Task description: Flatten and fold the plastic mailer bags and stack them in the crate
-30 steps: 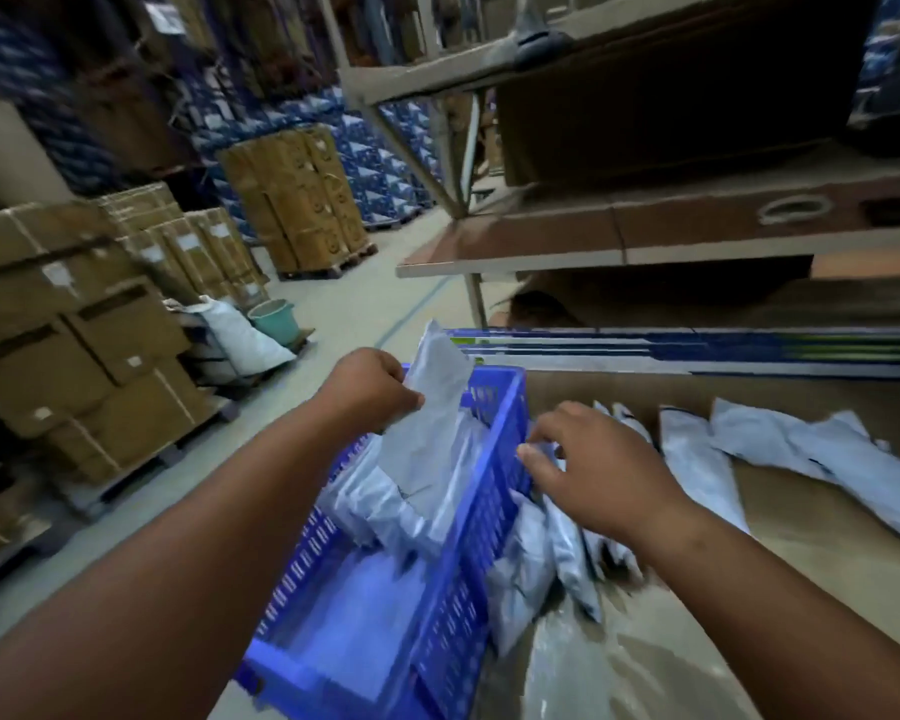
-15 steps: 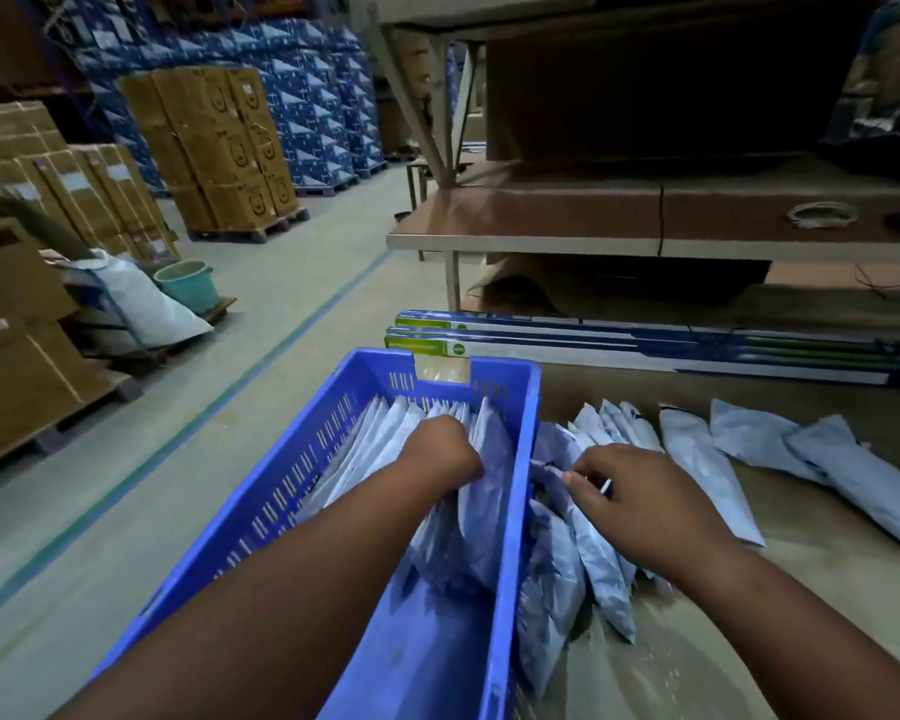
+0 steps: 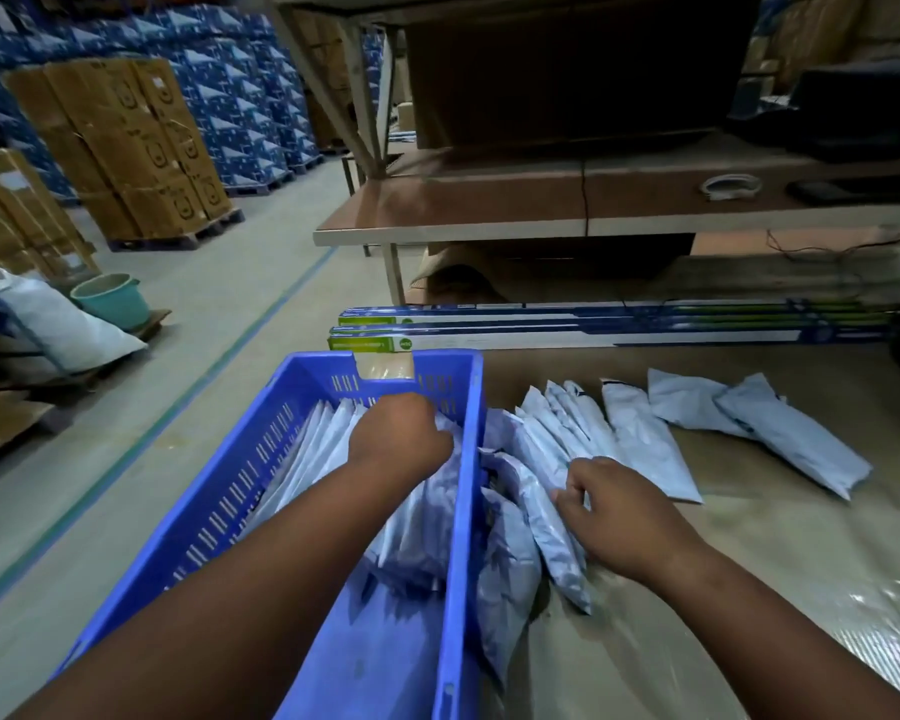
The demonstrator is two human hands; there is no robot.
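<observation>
A brown, paper-covered counter (image 3: 749, 553) fills the lower right, its surface matte and slightly creased, with a glossy sheet of clear plastic film (image 3: 874, 631) wrinkled at the near right edge. Along its far edge lie long, flat cardboard boxes (image 3: 593, 327) printed in blue, white and green. Beyond them stands a metal-framed shelf (image 3: 541, 215) with brown boards, carrying a white ring of tape (image 3: 731, 187) and dark items too dim to make out. To the left, a smooth grey concrete floor (image 3: 188, 324) with a painted blue line runs past pallets of brown cartons (image 3: 126, 148) and walls of blue-and-white boxes (image 3: 240, 96); a teal bucket (image 3: 110, 301) and a white woven sack (image 3: 58, 324) sit nearby. A blue slotted plastic crate (image 3: 463, 511) stands at the counter's left edge, holding grey, soft, crinkled mailer bags (image 3: 313, 449) stood on edge. The left hand (image 3: 398, 436) reaches inside the crate, fingers curled down onto those bags; whether it grips one I cannot tell. The right hand (image 3: 622, 511) rests on loose bags (image 3: 552, 511) heaped beside the crate, fingers bent and pinching one. More folded bags (image 3: 791, 433) lie spread farther right.
</observation>
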